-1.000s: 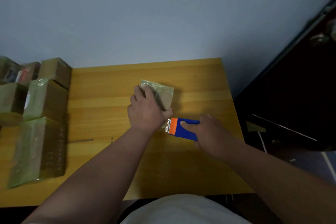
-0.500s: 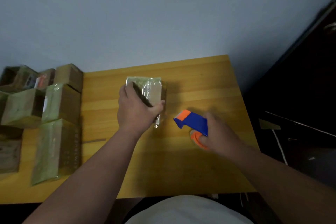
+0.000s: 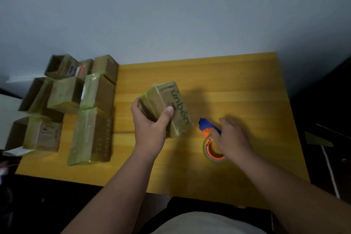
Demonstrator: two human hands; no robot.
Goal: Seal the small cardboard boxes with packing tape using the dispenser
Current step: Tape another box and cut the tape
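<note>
Yellow wooden table [image 3: 218, 74] against pale grey wall [image 3: 171, 15]; dark door [image 3: 326, 100] at right; white cord [image 3: 329, 169] on floor

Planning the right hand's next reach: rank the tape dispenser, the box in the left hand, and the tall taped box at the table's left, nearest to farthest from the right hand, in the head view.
1. Tape dispenser: under the right hand, on the table.
2. Held box: left of it, gripped by the left hand.
3. Tall taped box: far left, by the stack.

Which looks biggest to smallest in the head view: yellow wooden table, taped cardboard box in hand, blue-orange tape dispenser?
1. Yellow wooden table
2. Taped cardboard box
3. Blue-orange tape dispenser, partly hidden by the right hand
</note>
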